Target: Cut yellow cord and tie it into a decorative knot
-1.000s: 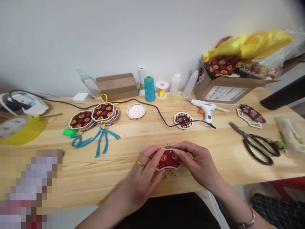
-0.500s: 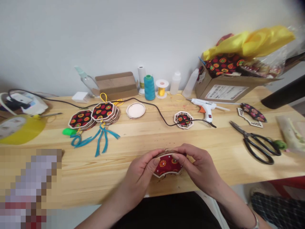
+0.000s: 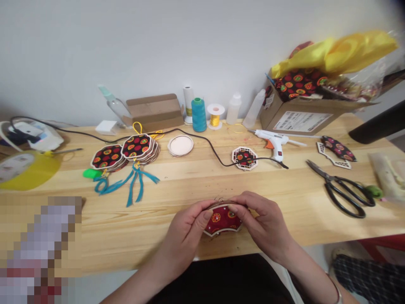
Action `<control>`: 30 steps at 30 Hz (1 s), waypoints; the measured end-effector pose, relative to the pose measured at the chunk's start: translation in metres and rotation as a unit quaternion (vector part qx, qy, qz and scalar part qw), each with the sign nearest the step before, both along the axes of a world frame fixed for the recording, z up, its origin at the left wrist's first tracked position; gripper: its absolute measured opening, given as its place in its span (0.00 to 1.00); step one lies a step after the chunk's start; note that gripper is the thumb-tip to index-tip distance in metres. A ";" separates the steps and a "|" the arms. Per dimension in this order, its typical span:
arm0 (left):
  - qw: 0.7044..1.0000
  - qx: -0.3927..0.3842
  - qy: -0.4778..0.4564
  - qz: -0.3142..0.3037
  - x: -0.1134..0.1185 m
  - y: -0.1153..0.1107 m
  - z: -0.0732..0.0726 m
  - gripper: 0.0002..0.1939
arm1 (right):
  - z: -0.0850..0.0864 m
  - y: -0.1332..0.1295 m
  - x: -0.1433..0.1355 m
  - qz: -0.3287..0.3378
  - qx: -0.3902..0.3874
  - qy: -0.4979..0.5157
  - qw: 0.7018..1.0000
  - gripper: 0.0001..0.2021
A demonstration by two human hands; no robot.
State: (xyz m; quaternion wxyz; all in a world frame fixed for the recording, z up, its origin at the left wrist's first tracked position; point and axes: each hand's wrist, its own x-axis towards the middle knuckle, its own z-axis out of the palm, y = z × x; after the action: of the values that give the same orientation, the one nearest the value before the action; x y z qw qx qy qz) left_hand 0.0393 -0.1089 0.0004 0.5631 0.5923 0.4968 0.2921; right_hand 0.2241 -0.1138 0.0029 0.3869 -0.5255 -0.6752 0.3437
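Near the table's front edge, both hands grip a red patterned fabric piece [image 3: 220, 220] with a pale scalloped border and small bead-like dots. My left hand [image 3: 189, 231] pinches its left end, thumb on the face. At the right end, my right hand [image 3: 261, 224] does the same. A small metal loop [image 3: 220, 199] shows at the top between my fingertips. The fingers behind the piece are hidden. Beyond my hands lies an octagonal lattice-framed fabric piece [image 3: 249, 163], crossed by a black cord [image 3: 211, 148].
Black scissors [image 3: 343, 190] and a white glue gun [image 3: 276, 142] lie to the right. Stacked fabric pendants [image 3: 136, 147] with blue tassels sit left. Along the wall stand a teal thread cone [image 3: 198, 116], a gold wire spool [image 3: 215, 121], bottles [image 3: 234, 110] and a stuffed cardboard box [image 3: 295, 116].
My hands and the held fabric piece stay almost where they were. The view has shifted very slightly.
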 end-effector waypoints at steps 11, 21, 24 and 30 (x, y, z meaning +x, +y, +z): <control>1.000 0.008 0.007 0.006 0.000 -0.001 0.000 0.15 | -0.002 0.000 -0.001 -0.002 0.003 -0.008 1.000 0.07; 1.000 -0.014 -0.025 0.009 -0.002 0.002 -0.001 0.13 | -0.003 0.000 0.000 0.004 -0.033 0.036 0.999 0.07; 0.995 -0.076 -0.067 -0.005 -0.006 0.008 0.000 0.12 | 0.000 0.001 0.001 0.016 -0.085 0.085 0.993 0.06; 0.995 -0.037 -0.019 -0.088 -0.012 0.015 0.012 0.11 | 0.002 0.002 0.004 0.030 -0.084 0.099 0.991 0.05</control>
State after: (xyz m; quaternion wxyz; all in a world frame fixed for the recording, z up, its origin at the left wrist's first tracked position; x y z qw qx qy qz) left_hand 0.0269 -0.0941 0.0123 0.6173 0.6066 0.4428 0.2343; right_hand 0.2279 -0.1120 0.0045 0.3956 -0.4995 -0.6178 0.4608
